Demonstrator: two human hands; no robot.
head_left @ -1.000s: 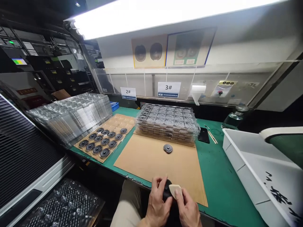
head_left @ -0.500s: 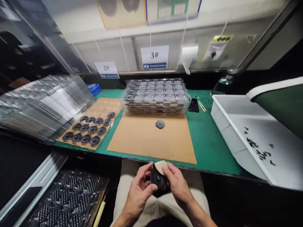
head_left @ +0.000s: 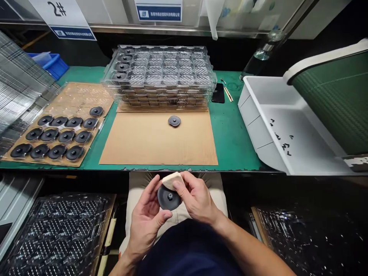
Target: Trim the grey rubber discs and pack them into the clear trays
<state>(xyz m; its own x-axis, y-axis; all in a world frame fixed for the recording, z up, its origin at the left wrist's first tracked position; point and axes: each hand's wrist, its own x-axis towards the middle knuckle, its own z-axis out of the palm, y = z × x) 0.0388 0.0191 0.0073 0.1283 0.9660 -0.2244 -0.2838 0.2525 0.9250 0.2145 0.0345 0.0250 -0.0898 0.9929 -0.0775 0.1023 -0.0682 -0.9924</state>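
Over my lap, just in front of the table edge, my left hand [head_left: 144, 220] grips a black round plastic part [head_left: 165, 200] by its rim, the thumb at the bottom and the fingers at the far left side. The part has a small raised hub in its middle. My right hand [head_left: 199, 197] pinches a cream-coloured pad [head_left: 171, 179], perhaps a sponge, against the part's upper edge. Some right fingers are hidden behind the part. A similar black part [head_left: 174, 121] lies alone on the cardboard sheet [head_left: 149, 142] ahead of my hands.
At left, a clear tray on cardboard [head_left: 64, 163] bears several black parts. Behind the sheet stand stacked clear trays [head_left: 161, 80], with a phone [head_left: 218, 93] beside them. A white bin [head_left: 250, 115] with black scraps sits right, under a green conveyor belt [head_left: 339, 92]. More trays [head_left: 57, 234] lie below left.
My view has tipped downward and come closer, so the bench sits higher in the picture. Both hands keep their hold; the round part now faces up more fully, with the pad at its top edge.
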